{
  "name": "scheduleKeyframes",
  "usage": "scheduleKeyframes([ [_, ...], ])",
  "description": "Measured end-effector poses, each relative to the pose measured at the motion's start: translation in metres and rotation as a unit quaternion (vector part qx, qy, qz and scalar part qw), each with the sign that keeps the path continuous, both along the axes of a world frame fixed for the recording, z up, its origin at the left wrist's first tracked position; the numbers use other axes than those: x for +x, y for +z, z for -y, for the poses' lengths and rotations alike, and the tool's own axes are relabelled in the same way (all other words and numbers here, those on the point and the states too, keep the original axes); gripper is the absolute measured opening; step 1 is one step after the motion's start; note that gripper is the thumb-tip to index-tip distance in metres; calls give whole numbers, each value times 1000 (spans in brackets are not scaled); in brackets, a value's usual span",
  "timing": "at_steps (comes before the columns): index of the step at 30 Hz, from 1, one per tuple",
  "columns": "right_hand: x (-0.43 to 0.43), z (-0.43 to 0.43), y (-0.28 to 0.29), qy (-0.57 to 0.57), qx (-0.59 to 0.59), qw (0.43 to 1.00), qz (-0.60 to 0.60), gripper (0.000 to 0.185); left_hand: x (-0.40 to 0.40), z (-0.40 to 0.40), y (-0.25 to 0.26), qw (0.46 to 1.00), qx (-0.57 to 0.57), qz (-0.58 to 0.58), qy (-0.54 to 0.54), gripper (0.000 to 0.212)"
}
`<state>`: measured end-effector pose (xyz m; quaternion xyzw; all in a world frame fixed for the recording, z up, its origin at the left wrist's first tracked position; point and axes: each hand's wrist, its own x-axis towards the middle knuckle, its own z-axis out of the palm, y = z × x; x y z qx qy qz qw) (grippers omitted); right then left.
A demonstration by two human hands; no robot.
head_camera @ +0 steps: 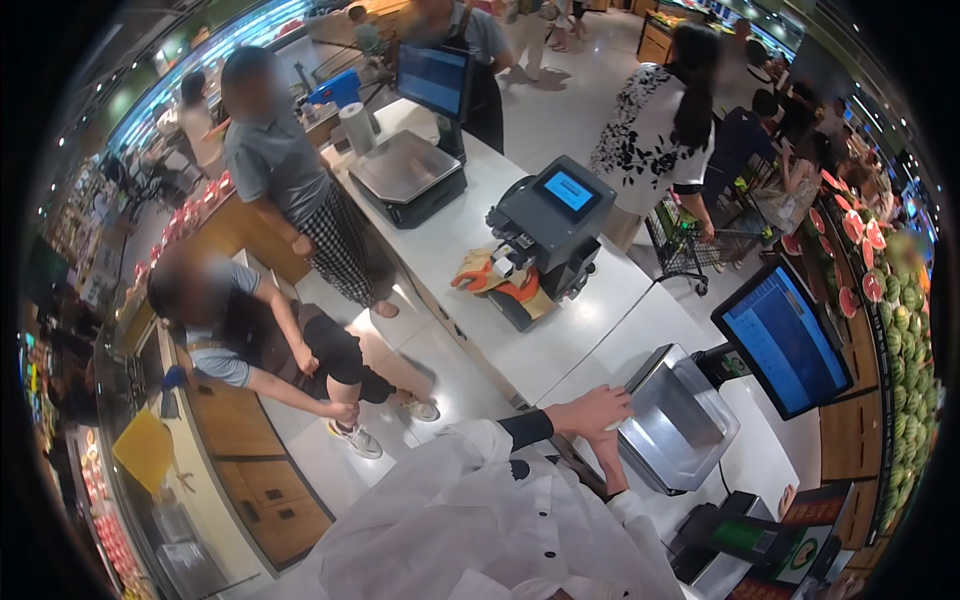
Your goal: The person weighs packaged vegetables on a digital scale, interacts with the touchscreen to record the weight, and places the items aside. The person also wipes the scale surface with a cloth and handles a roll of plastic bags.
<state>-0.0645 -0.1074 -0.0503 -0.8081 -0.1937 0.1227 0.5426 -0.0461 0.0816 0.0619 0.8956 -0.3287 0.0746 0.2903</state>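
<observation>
My left hand (592, 412) lies over my right hand (609, 444) at the near left edge of a metal scale pan (675, 427). A small pale thing shows between the two hands; what it is and which hand has it, I cannot tell. The scale stands on the white counter, and a blue-lit monitor (784, 337) rises on an arm to its right. Farther up the counter is a grey label-printer-like machine (555, 217) with a lit display. At its foot lie an orange and tan glove or cloth (487, 277).
A second scale (405, 166), a paper roll (357, 127) and another monitor (431, 79) stand farther along the counter. One person leans forward at the left; another stands behind the counter's left side. Shoppers, a cart (686, 240) and stacked watermelons (907, 360) are beyond.
</observation>
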Motion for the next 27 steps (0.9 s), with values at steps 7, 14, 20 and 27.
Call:
scheduleKeyframes([
  [7,4,-34,-10,-32,129,990,-47,79,-6,16,3,990,-58,-27,127,19],
  [14,-6,-14,25,19,99,993,-53,76,-21,59,6,942,-64,23,327,14],
  [20,-11,0,63,-5,58,995,75,76,-18,67,5,913,-76,16,401,18],
  [27,7,23,52,46,124,989,58,65,-18,70,5,899,-69,36,431,19],
])
